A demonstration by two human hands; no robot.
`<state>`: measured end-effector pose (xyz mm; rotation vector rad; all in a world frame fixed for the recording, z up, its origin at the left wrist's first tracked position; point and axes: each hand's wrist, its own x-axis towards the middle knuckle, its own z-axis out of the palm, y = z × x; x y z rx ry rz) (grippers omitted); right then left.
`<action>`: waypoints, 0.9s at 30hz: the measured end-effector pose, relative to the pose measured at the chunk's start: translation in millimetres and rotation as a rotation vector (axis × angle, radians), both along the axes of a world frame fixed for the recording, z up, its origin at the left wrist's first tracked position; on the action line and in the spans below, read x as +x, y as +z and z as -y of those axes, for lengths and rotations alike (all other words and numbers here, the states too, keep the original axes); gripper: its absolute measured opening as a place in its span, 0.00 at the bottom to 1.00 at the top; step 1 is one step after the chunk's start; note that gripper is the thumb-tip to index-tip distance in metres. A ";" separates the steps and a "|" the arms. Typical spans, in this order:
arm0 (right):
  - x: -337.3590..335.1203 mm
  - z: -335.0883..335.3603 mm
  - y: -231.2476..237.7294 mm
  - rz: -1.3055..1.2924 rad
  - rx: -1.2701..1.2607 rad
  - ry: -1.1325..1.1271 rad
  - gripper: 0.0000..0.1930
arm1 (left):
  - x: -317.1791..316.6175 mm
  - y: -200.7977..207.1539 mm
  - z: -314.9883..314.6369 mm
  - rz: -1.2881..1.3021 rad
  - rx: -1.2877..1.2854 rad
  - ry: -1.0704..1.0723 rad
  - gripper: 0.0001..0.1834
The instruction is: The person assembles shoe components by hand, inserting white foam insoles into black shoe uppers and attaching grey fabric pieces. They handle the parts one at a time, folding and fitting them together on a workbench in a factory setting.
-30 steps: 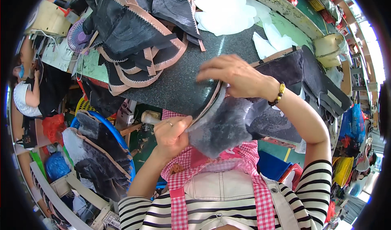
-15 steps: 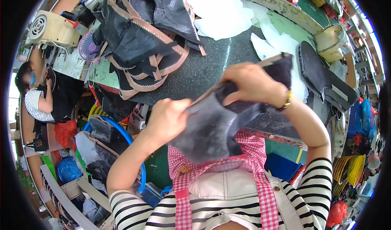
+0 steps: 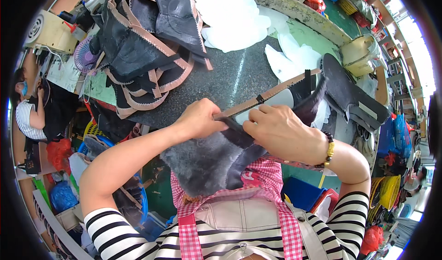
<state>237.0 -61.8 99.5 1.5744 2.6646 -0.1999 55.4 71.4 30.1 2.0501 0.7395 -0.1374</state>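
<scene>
Held over the front edge of the dark worktable is a black boot upper with a grey fleecy lining and a tan strip along its upper edge. My left hand pinches that edge near its left end, thumb on the near side. Closed on the same edge farther right, my right hand has its fingers bent over the black material. A pale, smooth patch shows just behind the right fingers. The upper's right part rises in a curled flap, while the fleecy part hangs before the checked apron.
Black pieces with tan zigzag edges are heaped at the far left, beside a pile of white cut sheets. More black pieces and a cream tub stand right. A small purple fan and a seated co-worker are left.
The upper has turned and spread, so its tan edge and pale patch now show. My right hand has come down onto the edge. The whole view has shifted slightly.
</scene>
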 end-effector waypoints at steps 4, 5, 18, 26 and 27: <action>27.7 -35.3 -19.3 0.076 -0.501 -0.389 0.18 | 1.5 15.9 9.7 -0.098 -0.064 0.061 0.15; 29.9 -40.3 -29.0 0.085 -0.517 -0.404 0.17 | 0.7 16.5 13.3 -0.082 -0.055 0.061 0.15; 36.6 -14.1 -24.0 0.095 -0.307 -0.403 0.17 | 59.4 13.6 3.1 -0.156 -0.056 -0.173 0.18; 68.9 -5.2 -32.1 0.131 -0.303 -0.480 0.17 | 97.6 24.9 7.8 -0.207 0.094 -0.339 0.20; 70.6 -5.0 -31.1 0.116 -0.303 -0.471 0.17 | 104.9 19.9 12.3 -0.199 0.176 -0.358 0.20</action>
